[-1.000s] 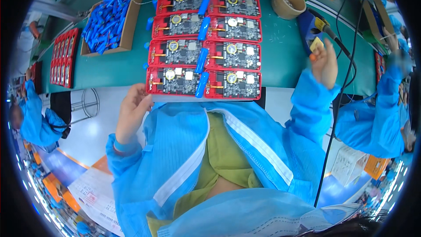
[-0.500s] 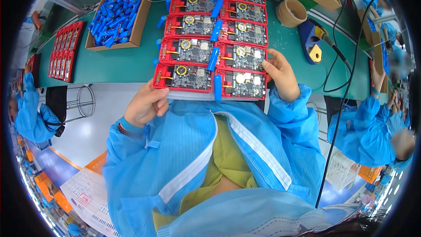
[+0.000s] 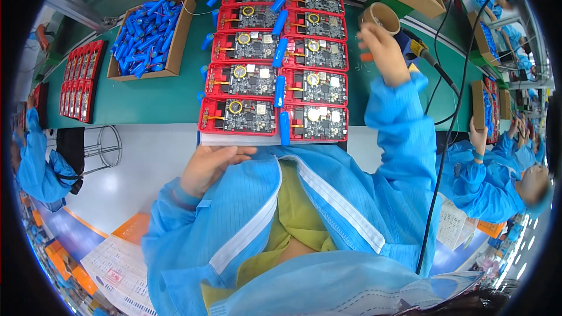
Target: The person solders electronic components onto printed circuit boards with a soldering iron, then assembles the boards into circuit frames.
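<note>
Two columns of red plastic cases with exposed circuit boards (image 3: 246,115) lie on a light grey sheet (image 3: 234,140) at the table's front edge. Blue cylindrical battery cells (image 3: 280,90) rest beside the cases, along the left side and between the columns. My left hand (image 3: 212,167) is at the sheet's near left edge, fingers stretched out, holding nothing. To the right of the cases, my right hand (image 3: 385,52) is raised close to a tan round cup (image 3: 386,14), its fingers smeared by motion. Something small and orange (image 3: 366,57) shows by its palm; whether it is held is unclear.
At left, a cardboard box (image 3: 182,38) is heaped with blue cells, beside another set of red cases (image 3: 79,82). A soldering iron in a blue stand (image 3: 417,47) trails a black cable on the right. Co-workers in blue sit at both sides.
My right hand has let go of the cases' right side and moved up and right toward the cup. My left hand has come off the front left case, its fingers straightening.
</note>
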The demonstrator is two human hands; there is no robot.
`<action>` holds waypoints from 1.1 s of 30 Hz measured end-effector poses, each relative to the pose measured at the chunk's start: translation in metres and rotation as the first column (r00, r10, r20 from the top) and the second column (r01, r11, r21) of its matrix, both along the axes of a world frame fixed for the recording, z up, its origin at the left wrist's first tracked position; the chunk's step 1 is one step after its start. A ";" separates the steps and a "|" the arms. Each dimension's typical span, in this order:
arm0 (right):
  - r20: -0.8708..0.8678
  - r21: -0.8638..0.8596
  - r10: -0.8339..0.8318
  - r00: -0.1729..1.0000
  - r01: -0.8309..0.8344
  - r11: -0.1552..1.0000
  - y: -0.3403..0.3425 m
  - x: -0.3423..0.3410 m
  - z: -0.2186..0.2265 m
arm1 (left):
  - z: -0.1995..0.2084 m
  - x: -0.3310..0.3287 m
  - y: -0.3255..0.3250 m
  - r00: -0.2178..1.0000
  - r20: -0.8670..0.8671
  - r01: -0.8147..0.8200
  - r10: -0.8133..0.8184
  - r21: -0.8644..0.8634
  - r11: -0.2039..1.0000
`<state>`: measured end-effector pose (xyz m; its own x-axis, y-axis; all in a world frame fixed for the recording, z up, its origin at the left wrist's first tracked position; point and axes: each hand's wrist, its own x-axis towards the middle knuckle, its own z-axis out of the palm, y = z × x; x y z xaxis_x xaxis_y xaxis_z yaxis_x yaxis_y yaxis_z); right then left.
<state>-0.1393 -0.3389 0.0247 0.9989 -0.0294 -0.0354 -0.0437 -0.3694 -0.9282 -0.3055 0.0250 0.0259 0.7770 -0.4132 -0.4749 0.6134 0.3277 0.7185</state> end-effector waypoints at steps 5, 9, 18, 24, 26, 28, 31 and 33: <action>0.161 -0.337 0.024 0.987 0.032 0.941 0.027 0.095 -0.028 | -0.001 0.000 -0.012 0.979 -0.106 0.172 -0.173 -0.020 0.985; 0.207 -0.553 0.016 0.978 0.104 0.827 0.044 0.144 -0.026 | -0.009 0.009 -0.024 0.946 -0.252 0.191 -0.204 -0.076 0.979; 0.005 -0.712 0.283 0.959 -0.195 0.674 0.054 0.148 -0.010 | -0.011 0.006 -0.035 0.978 -0.164 0.107 -0.126 -0.121 0.987; 0.043 -0.695 0.335 0.941 -0.213 0.687 0.051 0.153 -0.007 | -0.009 0.007 -0.037 0.981 -0.172 0.079 -0.090 -0.066 0.995; -0.025 -0.650 0.334 0.942 -0.269 0.711 0.048 0.155 -0.005 | -0.013 0.007 -0.038 0.990 -0.128 0.054 -0.061 -0.053 0.997; -0.161 -0.422 0.347 0.924 -0.383 0.822 0.042 0.155 0.000 | -0.016 0.005 -0.040 0.995 -0.090 0.029 -0.032 -0.038 0.999; -0.192 -0.272 0.462 0.866 -0.499 0.823 0.032 0.151 0.005 | -0.018 0.006 -0.042 1.000 -0.023 -0.013 0.014 0.064 0.998; -0.286 0.095 0.369 0.884 -0.357 0.929 0.029 0.147 0.002 | -0.016 0.008 -0.043 0.992 0.118 -0.068 0.045 0.197 0.978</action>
<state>0.0080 -0.3097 0.0268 0.8829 0.3412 -0.3225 -0.1862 -0.3761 -0.9077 -0.2976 -0.0181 0.0099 0.8496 -0.2723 -0.4518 0.5096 0.2022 0.8363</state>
